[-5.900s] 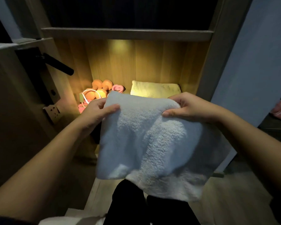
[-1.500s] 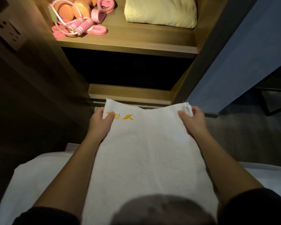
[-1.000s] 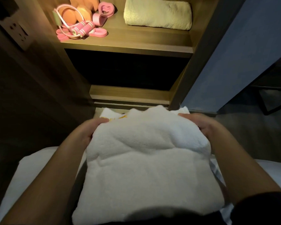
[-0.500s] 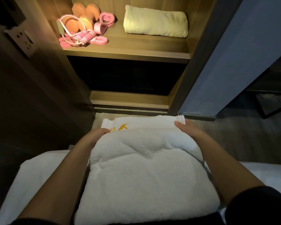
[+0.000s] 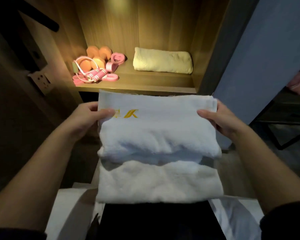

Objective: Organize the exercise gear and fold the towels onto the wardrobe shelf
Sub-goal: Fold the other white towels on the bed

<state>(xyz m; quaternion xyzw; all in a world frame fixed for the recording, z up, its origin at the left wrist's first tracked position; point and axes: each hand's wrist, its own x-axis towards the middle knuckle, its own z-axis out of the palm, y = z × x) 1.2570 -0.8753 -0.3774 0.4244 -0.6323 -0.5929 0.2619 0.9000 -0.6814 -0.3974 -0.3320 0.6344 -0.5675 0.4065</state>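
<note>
The folded white towel (image 5: pixel 156 135) hangs just in front of the wardrobe shelf (image 5: pixel 145 83), a little below its front edge, and is held at its two far corners. The left hand (image 5: pixel 87 116) lays its thumb over the top beside the gold embroidered mark (image 5: pixel 131 113); the right hand (image 5: pixel 220 118) grips the opposite side the same way, fingers tucked under. The step appears to be carrying it to the shelf. It would go best kept level, with both sides drawn gently apart: the thick looped terry is soft, and the upper fold already bulges and sags over the lower layer, so a slack grip would likely let it slide open. On the shelf's right part lies another folded towel (image 5: pixel 163 60), plush and round-edged; on top of it seems the natural landing place. At the shelf's left end smooth orange dumbbells (image 5: pixel 98 55) and a pink skipping rope (image 5: pixel 95 76) with banded handles sit heaped together
</note>
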